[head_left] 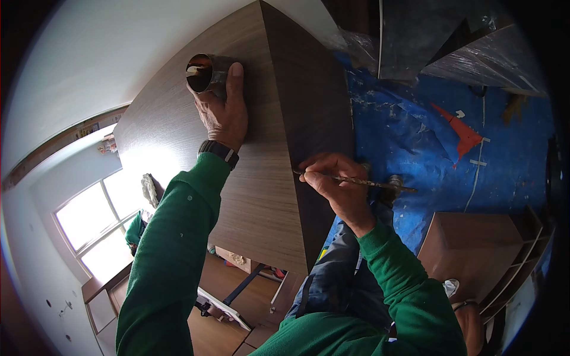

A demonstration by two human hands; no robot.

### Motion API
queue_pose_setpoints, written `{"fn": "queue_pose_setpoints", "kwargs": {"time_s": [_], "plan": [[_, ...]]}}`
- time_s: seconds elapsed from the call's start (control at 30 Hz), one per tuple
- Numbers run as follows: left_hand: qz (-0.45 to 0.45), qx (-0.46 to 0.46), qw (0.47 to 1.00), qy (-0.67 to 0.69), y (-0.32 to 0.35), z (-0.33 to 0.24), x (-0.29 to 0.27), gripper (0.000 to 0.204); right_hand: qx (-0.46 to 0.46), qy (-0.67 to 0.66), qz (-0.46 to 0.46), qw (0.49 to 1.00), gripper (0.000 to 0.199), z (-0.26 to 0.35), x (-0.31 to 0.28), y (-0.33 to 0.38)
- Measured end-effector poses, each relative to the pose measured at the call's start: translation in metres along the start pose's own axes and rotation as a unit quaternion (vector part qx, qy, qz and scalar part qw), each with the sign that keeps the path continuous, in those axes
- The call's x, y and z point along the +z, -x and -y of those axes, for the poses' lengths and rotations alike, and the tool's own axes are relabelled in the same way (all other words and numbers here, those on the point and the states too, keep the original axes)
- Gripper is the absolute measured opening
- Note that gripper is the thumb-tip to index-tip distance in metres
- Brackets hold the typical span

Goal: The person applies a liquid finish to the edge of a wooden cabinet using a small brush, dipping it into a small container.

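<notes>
Up top, left hand (pixel 222 113) around open tin can (pixel 203 73), contents unclear.

Blue tarp (pixel 415 136) fills 2–3 o'clock, paint-spattered, with a red scrap (pixel 463 133) lying on it. Clear plastic sheeting (pixel 487 53) over dark panels at 1 o'clock. Brown wooden cabinet (pixel 475 243) at 4 o'clock, shelving unit (pixel 522 261) just beside it at the rim. Bright window (pixel 98 225) at 8 o'clock, white wall (pixel 89 53) from 9 to 11. Wood floor (pixel 255 296) at 6 o'clock below me.
</notes>
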State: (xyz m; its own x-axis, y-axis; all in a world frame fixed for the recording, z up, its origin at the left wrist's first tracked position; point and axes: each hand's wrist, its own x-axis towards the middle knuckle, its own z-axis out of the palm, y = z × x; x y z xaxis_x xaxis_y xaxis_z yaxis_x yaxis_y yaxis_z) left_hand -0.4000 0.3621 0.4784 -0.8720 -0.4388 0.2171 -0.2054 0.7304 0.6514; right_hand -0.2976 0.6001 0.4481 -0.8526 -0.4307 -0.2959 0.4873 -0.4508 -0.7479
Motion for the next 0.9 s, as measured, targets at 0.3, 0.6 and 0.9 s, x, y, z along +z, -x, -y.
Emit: {"fn": "queue_pose_setpoints", "kwargs": {"time_s": [0.3,0.6,0.9], "plan": [[-0.002,-0.009,1.0,-0.003,-0.0001,-0.0007,0.0,0.071,0.011,-0.01,-0.002,1.0,0.005,-0.0021,0.0016,0.0005],[0.004,0.004,1.0,0.0,-0.0012,0.0002,-0.0002,0.071,-0.006,0.0,-0.001,1.0,0.005,-0.0059,-0.0004,0.0047],[0.003,0.003,1.0,-0.002,-0.0001,-0.0001,-0.0003,0.07,-0.013,0.004,-0.004,1.0,0.005,-0.0074,0.0019,0.0042]]}}
